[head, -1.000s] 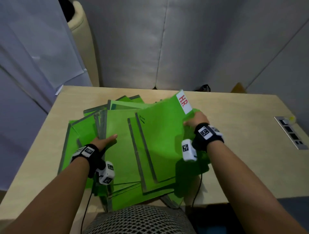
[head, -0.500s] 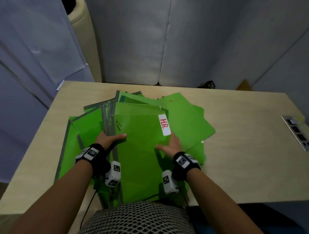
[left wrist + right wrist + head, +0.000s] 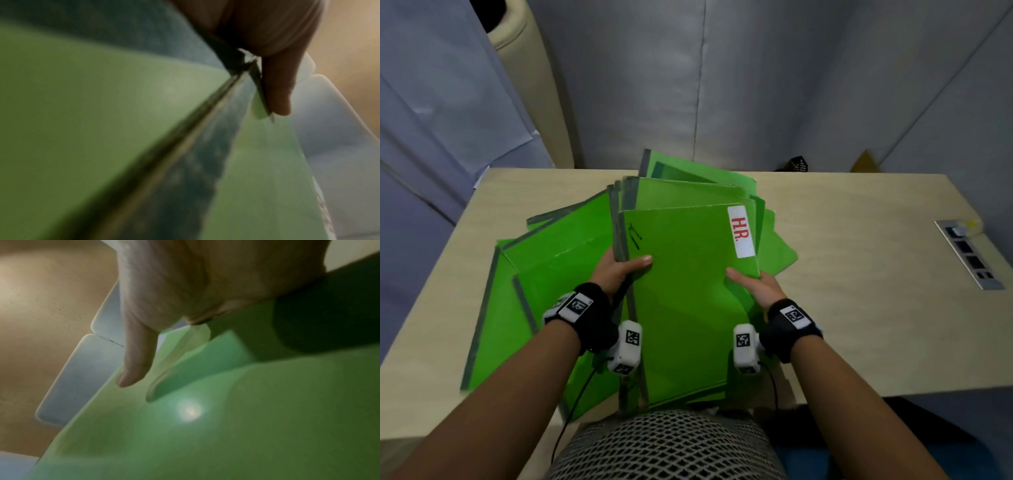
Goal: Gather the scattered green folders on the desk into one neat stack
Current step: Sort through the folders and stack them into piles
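Note:
A bundle of green folders, topped by one with a white "H.R." label, is held between both hands, its far end raised off the desk. My left hand grips the bundle's left spine edge with the thumb on top; the left wrist view shows that thumb against the folder edges. My right hand grips the right edge, its thumb lying on the green cover, fingers hidden beneath. More green folders lie fanned on the desk to the left, and one pokes out at the right.
The light wooden desk has a socket panel set in near its right edge. A grey padded wall stands behind. A small black object sits past the far edge. A mesh-patterned surface is at the near edge.
My right hand laid the H.R. folder onto the middle pile, then both hands took the pile's sides. The bundle has since tilted up off the desk.

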Action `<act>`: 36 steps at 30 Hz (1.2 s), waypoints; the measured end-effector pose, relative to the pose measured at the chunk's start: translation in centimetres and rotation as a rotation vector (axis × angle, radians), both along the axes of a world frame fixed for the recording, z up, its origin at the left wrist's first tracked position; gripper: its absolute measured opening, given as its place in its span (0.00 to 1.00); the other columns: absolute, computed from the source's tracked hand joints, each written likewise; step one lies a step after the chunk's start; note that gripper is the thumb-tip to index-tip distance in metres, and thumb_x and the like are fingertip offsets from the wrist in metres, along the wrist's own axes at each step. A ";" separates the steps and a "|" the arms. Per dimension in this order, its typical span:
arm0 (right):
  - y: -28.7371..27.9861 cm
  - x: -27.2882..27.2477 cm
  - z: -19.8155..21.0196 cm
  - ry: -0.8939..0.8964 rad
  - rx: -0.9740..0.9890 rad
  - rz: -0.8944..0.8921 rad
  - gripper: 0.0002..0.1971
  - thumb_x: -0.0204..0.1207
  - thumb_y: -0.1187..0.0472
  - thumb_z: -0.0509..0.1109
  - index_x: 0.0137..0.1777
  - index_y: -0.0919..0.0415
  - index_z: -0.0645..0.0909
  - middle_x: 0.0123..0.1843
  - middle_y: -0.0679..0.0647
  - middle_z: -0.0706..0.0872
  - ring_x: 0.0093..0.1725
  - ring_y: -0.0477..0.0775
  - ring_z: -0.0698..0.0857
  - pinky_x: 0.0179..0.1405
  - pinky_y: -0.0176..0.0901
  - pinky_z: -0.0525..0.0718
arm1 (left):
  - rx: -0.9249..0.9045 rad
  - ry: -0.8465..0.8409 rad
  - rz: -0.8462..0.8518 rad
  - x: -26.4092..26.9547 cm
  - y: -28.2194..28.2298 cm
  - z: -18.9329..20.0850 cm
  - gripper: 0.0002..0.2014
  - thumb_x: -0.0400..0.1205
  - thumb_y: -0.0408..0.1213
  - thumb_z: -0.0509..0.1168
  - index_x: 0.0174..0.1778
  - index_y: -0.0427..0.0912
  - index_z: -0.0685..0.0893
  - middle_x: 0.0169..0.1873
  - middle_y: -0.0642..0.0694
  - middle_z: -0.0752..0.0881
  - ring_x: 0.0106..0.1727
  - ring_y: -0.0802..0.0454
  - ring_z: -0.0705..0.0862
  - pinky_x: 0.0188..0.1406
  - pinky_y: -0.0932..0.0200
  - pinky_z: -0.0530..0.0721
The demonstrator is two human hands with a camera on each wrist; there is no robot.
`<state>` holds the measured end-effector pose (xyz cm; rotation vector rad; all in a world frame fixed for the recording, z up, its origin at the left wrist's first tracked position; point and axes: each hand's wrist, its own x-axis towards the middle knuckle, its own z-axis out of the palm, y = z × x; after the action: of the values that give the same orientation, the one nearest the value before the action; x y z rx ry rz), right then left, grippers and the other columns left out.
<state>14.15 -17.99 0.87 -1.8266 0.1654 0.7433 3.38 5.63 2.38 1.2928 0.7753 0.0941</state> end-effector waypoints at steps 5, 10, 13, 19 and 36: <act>-5.3 2.0 0.8 0.029 -0.022 -0.164 0.32 0.59 0.52 0.86 0.60 0.68 0.84 0.53 0.63 0.89 0.47 0.57 0.88 0.50 0.45 0.84 | 0.052 0.145 -0.047 4.6 -5.4 -0.3 0.44 0.68 0.51 0.78 0.74 0.31 0.69 0.65 0.37 0.81 0.60 0.41 0.83 0.54 0.53 0.81; -10.9 4.9 -0.7 0.067 -0.110 -0.236 0.51 0.41 0.39 0.89 0.60 0.73 0.82 0.53 0.65 0.88 0.54 0.63 0.87 0.61 0.57 0.83 | 0.184 0.343 -0.279 7.5 -9.0 -1.8 0.41 0.79 0.62 0.62 0.80 0.36 0.66 0.76 0.36 0.72 0.72 0.38 0.75 0.69 0.48 0.73; -12.9 6.4 -0.5 0.088 -0.144 -0.264 0.45 0.48 0.40 0.88 0.59 0.71 0.81 0.57 0.64 0.85 0.56 0.65 0.85 0.65 0.65 0.80 | 0.313 0.458 -0.236 8.4 -8.9 -3.0 0.36 0.79 0.64 0.59 0.76 0.41 0.73 0.76 0.38 0.73 0.74 0.37 0.73 0.74 0.40 0.72; -15.4 9.1 -1.1 0.069 -0.195 -0.272 0.33 0.65 0.51 0.83 0.64 0.70 0.78 0.67 0.69 0.82 0.57 0.67 0.82 0.64 0.60 0.79 | 0.131 0.503 0.045 10.1 -8.2 -4.5 0.31 0.79 0.45 0.70 0.72 0.28 0.73 0.42 0.38 0.82 0.44 0.41 0.81 0.58 0.48 0.82; -17.0 10.8 -4.1 0.129 -0.160 -0.386 0.36 0.63 0.54 0.83 0.69 0.71 0.78 0.58 0.63 0.85 0.55 0.66 0.82 0.68 0.64 0.77 | 0.305 0.576 -0.132 14.1 -10.2 -5.8 0.18 0.78 0.40 0.70 0.61 0.33 0.84 0.60 0.36 0.85 0.65 0.39 0.83 0.63 0.53 0.80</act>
<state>24.97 -35.03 -3.28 -1.8212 0.6582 0.5855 17.47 -4.60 -3.40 1.6867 1.1934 -0.2897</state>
